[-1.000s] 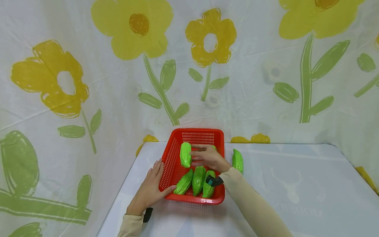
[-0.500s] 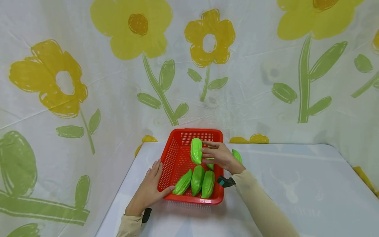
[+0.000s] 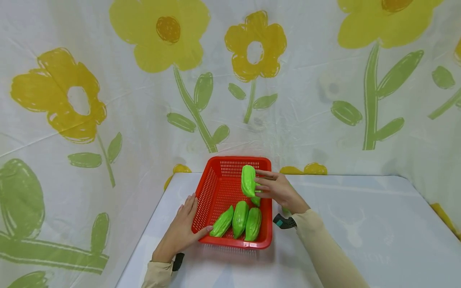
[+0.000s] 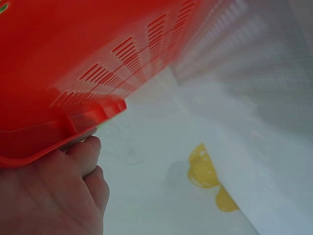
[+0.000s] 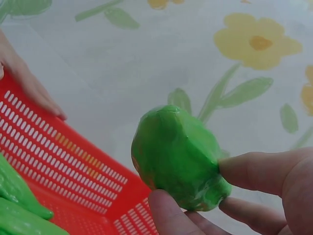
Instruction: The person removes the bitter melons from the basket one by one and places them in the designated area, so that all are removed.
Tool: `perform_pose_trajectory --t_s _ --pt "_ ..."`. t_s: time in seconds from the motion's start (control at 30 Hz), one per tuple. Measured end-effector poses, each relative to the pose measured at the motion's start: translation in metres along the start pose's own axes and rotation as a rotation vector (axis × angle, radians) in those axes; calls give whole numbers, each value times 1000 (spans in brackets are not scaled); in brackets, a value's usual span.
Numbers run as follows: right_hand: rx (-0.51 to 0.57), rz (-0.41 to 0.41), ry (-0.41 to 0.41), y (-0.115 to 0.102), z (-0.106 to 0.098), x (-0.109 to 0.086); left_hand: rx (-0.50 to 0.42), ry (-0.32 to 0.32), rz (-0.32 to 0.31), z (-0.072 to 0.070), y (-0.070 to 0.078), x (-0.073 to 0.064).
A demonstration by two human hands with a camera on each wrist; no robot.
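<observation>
My right hand point(image 3: 280, 190) holds a light green, ribbed bitter melon point(image 3: 248, 181) above the right back part of the red basket point(image 3: 235, 240). Thumb and fingertips pinch its side in the right wrist view, where the held melon point(image 5: 178, 156) appears close up. Three bitter melons lie side by side at the basket's near end, the middle one point(image 3: 240, 220) among them. Another melon point(image 3: 255, 201) in the basket is partly hidden under the held one. My left hand point(image 3: 183, 226) grips the basket's near left corner, thumb over the rim, fingers along the outer side.
One more green melon point(image 3: 285, 210) lies on the white table point(image 3: 345, 240) right of the basket, mostly hidden by my right wrist. A flower-printed curtain point(image 3: 306, 120) rises behind the table and along its left side.
My right hand has carried the melon rightward across the basket, from its left middle to the right back. The left hand has stayed on the corner.
</observation>
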State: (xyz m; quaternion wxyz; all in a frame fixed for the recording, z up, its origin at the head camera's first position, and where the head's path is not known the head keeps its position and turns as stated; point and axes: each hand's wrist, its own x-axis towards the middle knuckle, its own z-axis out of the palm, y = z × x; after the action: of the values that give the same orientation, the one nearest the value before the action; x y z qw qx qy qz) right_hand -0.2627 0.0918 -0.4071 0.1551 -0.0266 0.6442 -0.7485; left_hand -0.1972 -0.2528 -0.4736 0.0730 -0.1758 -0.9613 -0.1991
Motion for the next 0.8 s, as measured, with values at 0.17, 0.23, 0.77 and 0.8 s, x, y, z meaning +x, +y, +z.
perform_pose_trajectory --t_s 0.17,0.23,0.77,0.8 --pt "-8 -2 11 0 -8 -5 12 -6 1 1 -2 0" --pt "-8 -6 14 0 -11 -6 19 -6 -1 2 -3 0" --pt "20 -41 63 4 -40 -17 27 0 -5 2 -2 -1" --pt "19 -42 70 4 -41 -19 28 0 -6 2 -1 -1"
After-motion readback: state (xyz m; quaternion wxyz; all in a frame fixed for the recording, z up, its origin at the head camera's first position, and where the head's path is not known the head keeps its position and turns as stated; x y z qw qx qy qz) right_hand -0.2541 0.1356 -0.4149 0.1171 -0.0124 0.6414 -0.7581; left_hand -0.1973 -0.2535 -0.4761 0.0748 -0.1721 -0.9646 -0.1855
